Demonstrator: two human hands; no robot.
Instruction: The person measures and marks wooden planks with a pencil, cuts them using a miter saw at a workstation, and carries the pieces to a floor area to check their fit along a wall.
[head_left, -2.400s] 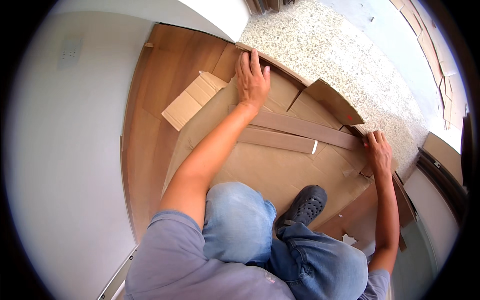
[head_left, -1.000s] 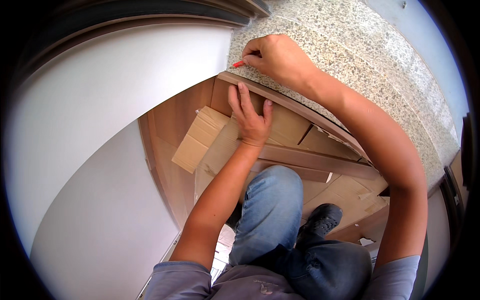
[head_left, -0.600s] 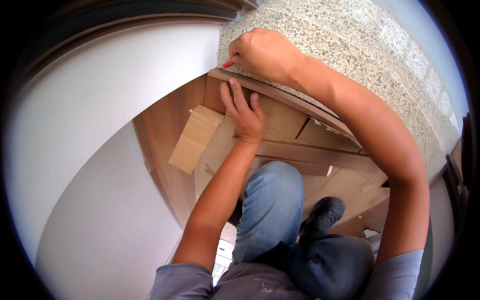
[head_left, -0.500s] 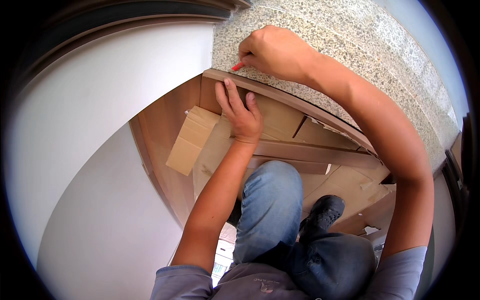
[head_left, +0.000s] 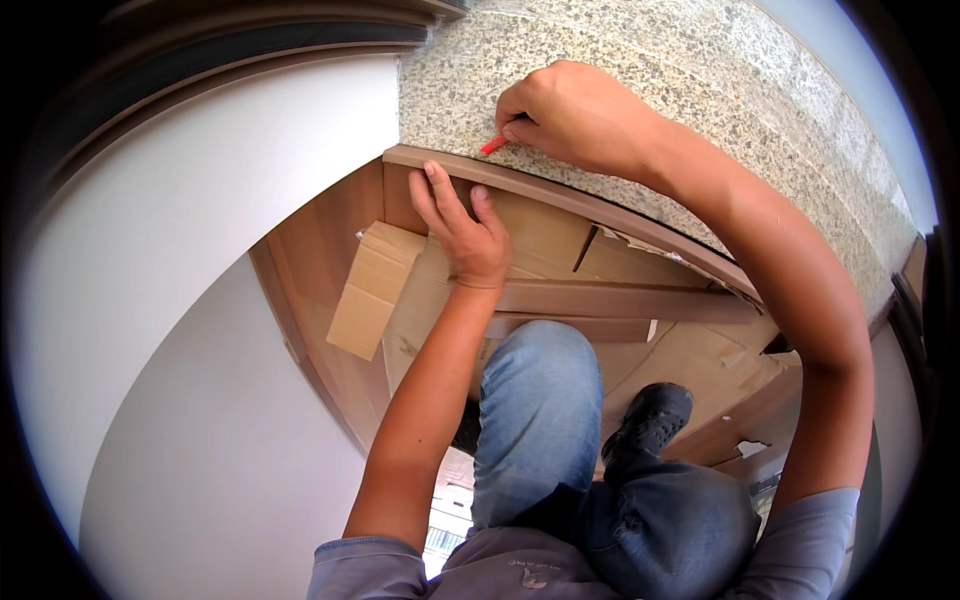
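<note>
A brown strip of trim (head_left: 545, 191) runs along the front edge of the speckled stone slab (head_left: 680, 110). My left hand (head_left: 468, 238) rests against this strip near its left end, fingers stretched out and fingertips on its face. Just beyond the strip, my right hand (head_left: 575, 112) is closed in a pinch over the stone. From its fingers sticks a thin red tool (head_left: 495, 145), its tip close to the seam between stone and trim. My hand covers the rest of the tool, so its exact kind cannot be told.
Below the strip, flattened cardboard (head_left: 690, 350) covers the floor, with a folded cardboard piece (head_left: 372, 290) at the left. A brown board (head_left: 630, 300) lies across it, ahead of my knee. A white wall (head_left: 240, 160) curves along the left. Dark window framing (head_left: 250, 45) sits at upper left.
My right hand has slid to the right along the seam with the red tool. My left hand stays at the same spot on the strip. The whole view has shifted slightly.
</note>
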